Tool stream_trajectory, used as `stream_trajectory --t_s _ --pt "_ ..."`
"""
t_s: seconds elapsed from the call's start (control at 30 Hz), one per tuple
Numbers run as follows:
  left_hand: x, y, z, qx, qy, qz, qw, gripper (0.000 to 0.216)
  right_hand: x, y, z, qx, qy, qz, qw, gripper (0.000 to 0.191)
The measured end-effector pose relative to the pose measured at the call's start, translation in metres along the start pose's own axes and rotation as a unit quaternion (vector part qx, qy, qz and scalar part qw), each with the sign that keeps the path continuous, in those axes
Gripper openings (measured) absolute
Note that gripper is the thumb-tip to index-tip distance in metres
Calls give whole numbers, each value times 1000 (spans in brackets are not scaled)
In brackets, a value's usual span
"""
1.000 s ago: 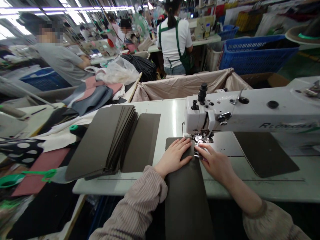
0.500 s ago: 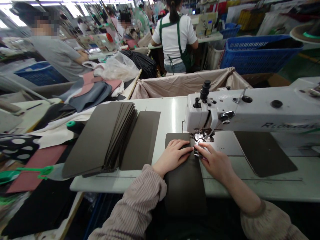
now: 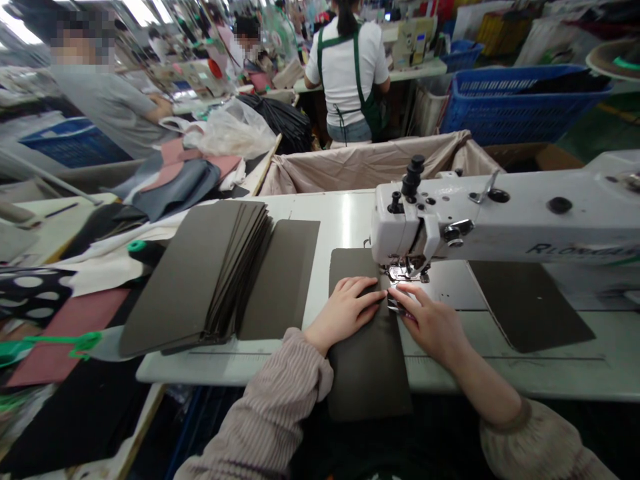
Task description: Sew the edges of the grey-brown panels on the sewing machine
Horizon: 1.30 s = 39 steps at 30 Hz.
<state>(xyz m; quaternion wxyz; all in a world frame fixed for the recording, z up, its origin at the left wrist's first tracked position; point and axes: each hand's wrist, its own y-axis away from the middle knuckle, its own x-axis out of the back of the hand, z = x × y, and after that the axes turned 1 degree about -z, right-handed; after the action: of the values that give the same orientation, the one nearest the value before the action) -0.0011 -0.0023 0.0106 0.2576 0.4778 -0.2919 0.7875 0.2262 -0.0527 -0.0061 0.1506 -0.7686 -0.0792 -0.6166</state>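
A dark olive-grey panel (image 3: 367, 373) with rounded corners lies under the sewing machine's presser foot (image 3: 403, 272), its near end hanging past the table edge. My left hand (image 3: 347, 310) rests flat on the panel with fingers stretched out. At the panel's right edge, just in front of the presser foot, my right hand (image 3: 433, 327) has its fingertips against the material. Small metal thread snips (image 3: 397, 307) show under its fingers, mostly covered by the hand. The white sewing machine (image 3: 450, 213) stands over the panel's far right side.
Left on the table (image 3: 225, 367) leans a thick stack of similar panels (image 3: 185, 280), beside another flat panel (image 3: 283, 280). A further panel (image 3: 530, 300) lies under the machine arm. Behind is a fabric-lined bin (image 3: 325, 173). Co-workers sit beyond.
The panel has slid forward, away from me, under the presser foot; its near end hangs less far over the edge. Both hands stay in nearly the same place.
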Motion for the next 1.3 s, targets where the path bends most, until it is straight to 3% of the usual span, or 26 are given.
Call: stream_trajectory --t_s 1.3 --pt "1 1 -1 -1 21 2 1000 34 1 0 0 6 -12 14 1000 49"
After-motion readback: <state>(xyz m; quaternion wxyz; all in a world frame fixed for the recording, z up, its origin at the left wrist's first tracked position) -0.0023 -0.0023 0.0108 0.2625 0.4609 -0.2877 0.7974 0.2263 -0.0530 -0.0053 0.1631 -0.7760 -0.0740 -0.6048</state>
